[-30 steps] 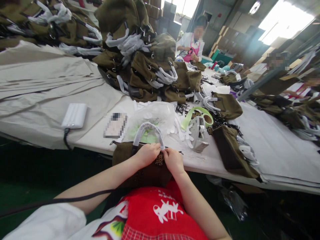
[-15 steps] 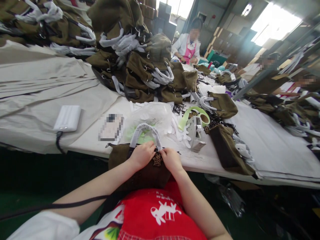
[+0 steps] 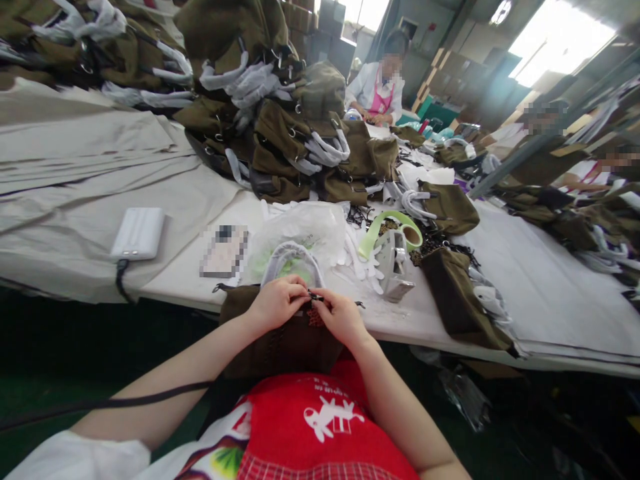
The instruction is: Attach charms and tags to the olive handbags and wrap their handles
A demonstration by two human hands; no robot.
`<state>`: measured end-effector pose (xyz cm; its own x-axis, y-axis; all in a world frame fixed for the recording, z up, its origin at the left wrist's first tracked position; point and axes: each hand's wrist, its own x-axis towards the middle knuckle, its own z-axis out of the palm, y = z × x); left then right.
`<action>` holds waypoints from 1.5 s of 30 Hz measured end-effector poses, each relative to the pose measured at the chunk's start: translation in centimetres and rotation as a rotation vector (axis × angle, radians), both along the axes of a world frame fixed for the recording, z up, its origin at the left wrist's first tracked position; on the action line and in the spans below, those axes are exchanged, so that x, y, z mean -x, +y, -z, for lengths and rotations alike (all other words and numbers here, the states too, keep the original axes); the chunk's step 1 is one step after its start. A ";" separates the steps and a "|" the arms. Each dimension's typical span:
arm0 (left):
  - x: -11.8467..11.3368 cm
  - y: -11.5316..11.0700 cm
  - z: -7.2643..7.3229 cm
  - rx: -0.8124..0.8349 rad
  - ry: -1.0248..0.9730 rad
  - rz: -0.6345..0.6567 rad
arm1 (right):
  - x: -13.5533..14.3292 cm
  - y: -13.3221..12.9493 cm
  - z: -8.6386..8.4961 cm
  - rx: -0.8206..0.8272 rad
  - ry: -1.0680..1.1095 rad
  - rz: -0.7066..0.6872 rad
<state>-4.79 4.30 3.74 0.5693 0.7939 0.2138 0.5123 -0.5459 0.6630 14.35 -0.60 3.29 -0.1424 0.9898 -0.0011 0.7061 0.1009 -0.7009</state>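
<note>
A dark olive-brown handbag (image 3: 280, 347) rests against the table's front edge, its wrapped white handles (image 3: 293, 252) standing up behind my hands. My left hand (image 3: 284, 299) pinches a small dark metal fitting (image 3: 314, 297) at the bag's top. From the other side, my right hand (image 3: 336, 312) has its fingers closed on the same fitting. A small reddish patterned charm (image 3: 315, 316) hangs just under the fingertips. The fingers partly cover the fitting, so its details are hidden.
Beyond the bag lie a clear plastic bag (image 3: 320, 230), a phone (image 3: 225, 251), a white power bank (image 3: 138, 233), a tape dispenser (image 3: 397, 267) and green tape (image 3: 373, 233). Another handbag (image 3: 463, 300) lies right. Stacked bags (image 3: 280, 143) stand behind; a person (image 3: 377, 90) works farther back.
Both hands have come closer together at the bag's top, fingertips now meeting at the dark fitting. The charm has shifted and looks reddish instead of leopard-brown.
</note>
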 end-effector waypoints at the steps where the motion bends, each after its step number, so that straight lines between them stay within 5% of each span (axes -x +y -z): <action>1: 0.1 0.1 0.0 0.043 -0.058 -0.008 | -0.1 0.2 0.4 -0.006 0.055 -0.010; 5: 0.1 0.4 0.6 0.138 -0.103 -0.051 | -0.4 0.8 1.8 0.006 0.151 0.013; 12: -1.7 -0.5 0.6 0.138 0.323 -0.092 | -0.9 0.7 2.1 0.120 0.272 0.028; 27: -2.2 -0.4 0.0 0.382 0.284 -0.063 | 0.4 0.2 -2.0 0.209 -0.331 -0.103; 39: -2.2 -0.1 0.6 0.439 0.244 -0.035 | 0.2 0.1 -2.4 0.232 -0.415 -0.161; 45: -2.5 0.2 1.1 0.497 0.178 -0.063 | 1.7 -0.4 -2.5 0.204 -0.534 -0.044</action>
<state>-2.34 4.53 2.68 0.5104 0.8087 -0.2925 0.6622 -0.1526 0.7336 12.62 -1.05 5.79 -0.1107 0.9552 -0.2745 0.9657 0.0381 -0.2568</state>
